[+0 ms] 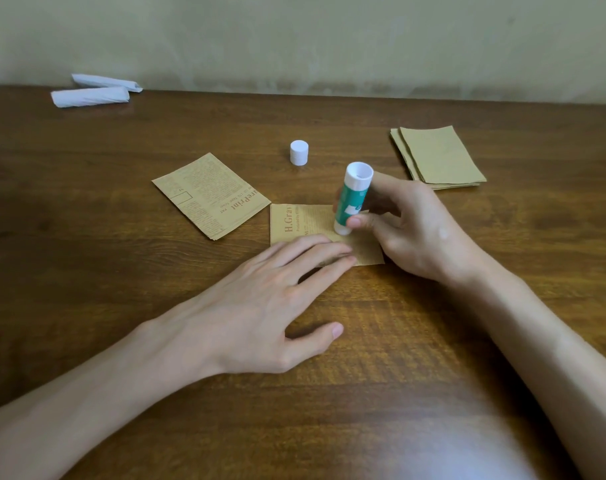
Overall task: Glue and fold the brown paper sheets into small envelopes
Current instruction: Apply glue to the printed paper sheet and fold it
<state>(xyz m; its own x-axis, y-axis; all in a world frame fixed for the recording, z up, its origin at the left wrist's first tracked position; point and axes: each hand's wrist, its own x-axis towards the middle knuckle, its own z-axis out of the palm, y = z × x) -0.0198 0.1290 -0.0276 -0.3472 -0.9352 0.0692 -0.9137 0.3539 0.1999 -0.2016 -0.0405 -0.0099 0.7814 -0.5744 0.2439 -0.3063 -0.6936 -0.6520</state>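
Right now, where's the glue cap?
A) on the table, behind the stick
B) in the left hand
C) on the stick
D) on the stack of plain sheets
A: the cap stands by itself on the table, beyond the stick that the right hand grips.

Soft dim light — tabletop [433, 455] glare

Wooden table [121, 271], printed sheets [209, 195], plain stack [440, 157], cap [299, 152]
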